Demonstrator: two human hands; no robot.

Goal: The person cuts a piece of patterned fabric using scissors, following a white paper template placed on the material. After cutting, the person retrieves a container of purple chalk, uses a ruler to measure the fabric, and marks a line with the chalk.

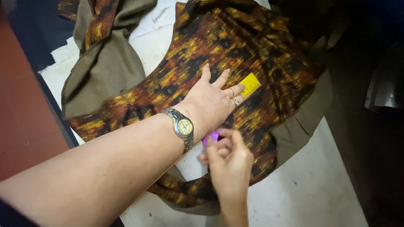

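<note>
The right hand [229, 157] has a narrow pinching grip, thumb and fingertips closed on a small purple piece of tailor's chalk [211, 137], of which only a rounded corner shows above the knuckles. The chalk sits at the edge of a patterned fabric [210, 42], just below the left wrist.

The left hand [212, 98] lies flat and open, palm down and fingers spread, pressing on the fabric. Its fingers, two of them ringed, rest on the near end of a yellow ruler [251, 84], which pokes out past the fingertips and lies slanted on the cloth. A silver wristwatch [182, 127] with a pale dial circles the left wrist.

The fabric is a dark brown weave blotched with orange and golden yellow in a blurred, blocky pattern. It is spread over the middle of a white tabletop [320, 185], with a curved cut edge near the hands. Olive-brown lining cloth [107, 63] shows beneath it, bunched at the upper left and peeking out along the right edge. A reddish-brown floor [21, 96] lies to the left of the tabletop.
</note>
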